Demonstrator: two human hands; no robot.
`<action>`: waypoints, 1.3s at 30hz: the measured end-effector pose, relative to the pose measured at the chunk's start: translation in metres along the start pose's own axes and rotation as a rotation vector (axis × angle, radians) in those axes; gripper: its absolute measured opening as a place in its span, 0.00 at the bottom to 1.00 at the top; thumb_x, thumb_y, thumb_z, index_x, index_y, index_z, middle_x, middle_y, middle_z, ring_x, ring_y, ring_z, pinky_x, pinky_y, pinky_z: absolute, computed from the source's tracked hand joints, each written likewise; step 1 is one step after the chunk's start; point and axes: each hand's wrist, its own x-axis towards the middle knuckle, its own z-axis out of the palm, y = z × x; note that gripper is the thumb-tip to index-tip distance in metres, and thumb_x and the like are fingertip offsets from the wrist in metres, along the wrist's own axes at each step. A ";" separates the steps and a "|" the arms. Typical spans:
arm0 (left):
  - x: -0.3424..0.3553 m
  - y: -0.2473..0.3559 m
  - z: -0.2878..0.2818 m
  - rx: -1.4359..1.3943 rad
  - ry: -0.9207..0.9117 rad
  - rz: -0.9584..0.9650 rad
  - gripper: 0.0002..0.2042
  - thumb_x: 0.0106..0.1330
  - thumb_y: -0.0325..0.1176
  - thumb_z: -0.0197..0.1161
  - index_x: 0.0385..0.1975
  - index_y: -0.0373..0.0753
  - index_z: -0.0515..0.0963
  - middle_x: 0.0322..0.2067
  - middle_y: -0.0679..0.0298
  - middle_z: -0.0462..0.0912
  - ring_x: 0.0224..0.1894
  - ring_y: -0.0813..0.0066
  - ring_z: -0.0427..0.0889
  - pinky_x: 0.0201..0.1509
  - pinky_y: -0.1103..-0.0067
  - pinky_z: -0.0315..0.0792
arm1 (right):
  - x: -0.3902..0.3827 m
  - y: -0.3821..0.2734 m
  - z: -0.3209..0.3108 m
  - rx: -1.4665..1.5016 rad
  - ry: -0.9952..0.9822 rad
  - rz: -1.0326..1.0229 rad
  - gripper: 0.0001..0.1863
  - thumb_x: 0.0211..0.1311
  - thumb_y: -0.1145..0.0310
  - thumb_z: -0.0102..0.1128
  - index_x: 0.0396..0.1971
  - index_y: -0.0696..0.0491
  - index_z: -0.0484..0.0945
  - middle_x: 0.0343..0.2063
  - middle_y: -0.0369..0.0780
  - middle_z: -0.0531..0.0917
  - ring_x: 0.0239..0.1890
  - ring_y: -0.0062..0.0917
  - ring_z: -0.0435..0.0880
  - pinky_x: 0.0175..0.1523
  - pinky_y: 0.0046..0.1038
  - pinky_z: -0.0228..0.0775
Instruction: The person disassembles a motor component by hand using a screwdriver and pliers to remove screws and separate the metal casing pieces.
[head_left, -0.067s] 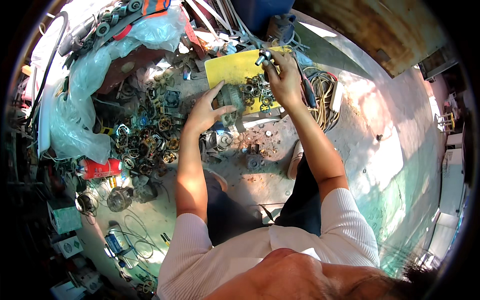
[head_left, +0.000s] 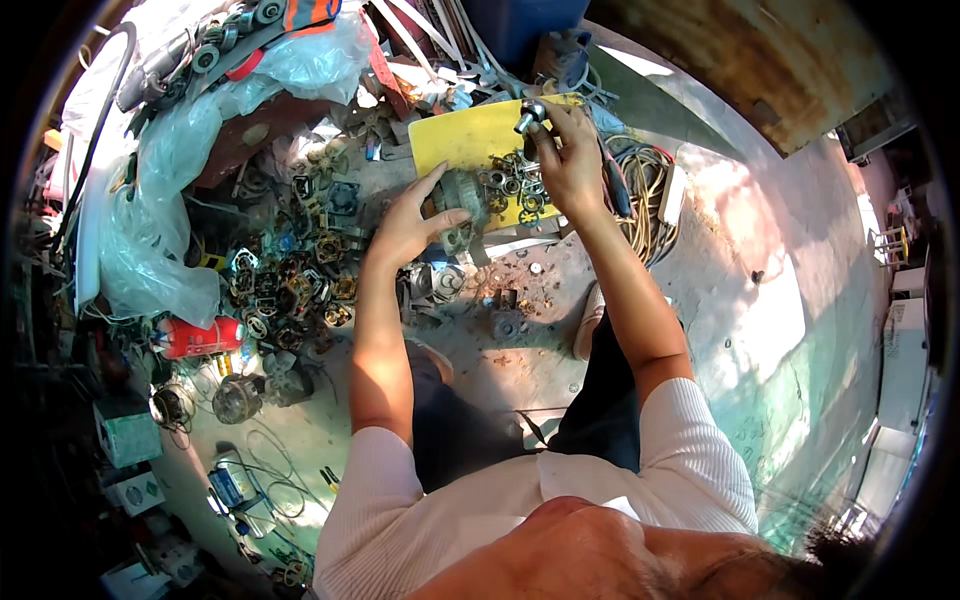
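My left hand (head_left: 408, 222) grips the near left side of a round, ribbed metal housing (head_left: 462, 200), thumb and fingers spread around it. It looks like part of an alternator or motor and rests at the near left of a yellow board (head_left: 445, 140). Above the board, my right hand (head_left: 572, 160) is closed on a dark tool with a shiny, socket-like metal tip (head_left: 528, 117) pointing left and toward me. Most of the tool's body is hidden by the hand. Several metal rings and small parts (head_left: 510, 180) lie on the board between my hands.
Heaped motor parts (head_left: 290, 275) cover the ground at left, beside plastic sheeting (head_left: 150, 250) and a red cylinder (head_left: 200, 337). Coiled cable (head_left: 650, 190) lies right of the board. Another metal part (head_left: 440, 283) sits near my left forearm. A rusty panel (head_left: 750, 60) stands far right.
The shiny tip in my right hand has shifted very slightly to the right and toward me. My left hand stays on the housing.
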 end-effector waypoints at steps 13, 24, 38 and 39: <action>0.004 0.029 0.011 -0.093 0.180 0.272 0.35 0.68 0.54 0.57 0.68 0.38 0.61 0.58 0.53 0.74 0.60 0.64 0.72 0.64 0.73 0.63 | -0.031 -0.017 0.037 1.512 -0.316 1.029 0.11 0.70 0.73 0.51 0.47 0.64 0.72 0.44 0.45 0.81 0.47 0.26 0.82 0.54 0.22 0.79; 0.004 0.018 0.000 -0.585 0.327 0.170 0.21 0.78 0.44 0.42 0.56 0.32 0.70 0.53 0.57 0.75 0.58 0.65 0.75 0.61 0.74 0.69 | -0.021 -0.003 0.021 -0.071 -0.427 0.256 0.22 0.62 0.58 0.63 0.50 0.57 0.79 0.42 0.49 0.84 0.39 0.38 0.84 0.46 0.33 0.74; -0.023 -0.010 -0.004 -0.715 0.269 -0.121 0.19 0.74 0.31 0.51 0.61 0.28 0.65 0.51 0.53 0.77 0.53 0.65 0.79 0.61 0.75 0.72 | -0.039 0.102 -0.024 -0.933 -0.396 0.153 0.19 0.61 0.59 0.58 0.43 0.58 0.74 0.42 0.50 0.79 0.45 0.47 0.79 0.49 0.46 0.71; -0.022 -0.018 -0.002 -0.736 0.273 -0.116 0.19 0.72 0.25 0.51 0.62 0.27 0.64 0.52 0.53 0.77 0.53 0.67 0.79 0.60 0.77 0.73 | -0.039 0.102 -0.024 -0.914 -0.379 0.189 0.18 0.61 0.59 0.58 0.42 0.58 0.73 0.42 0.50 0.79 0.45 0.47 0.79 0.49 0.46 0.71</action>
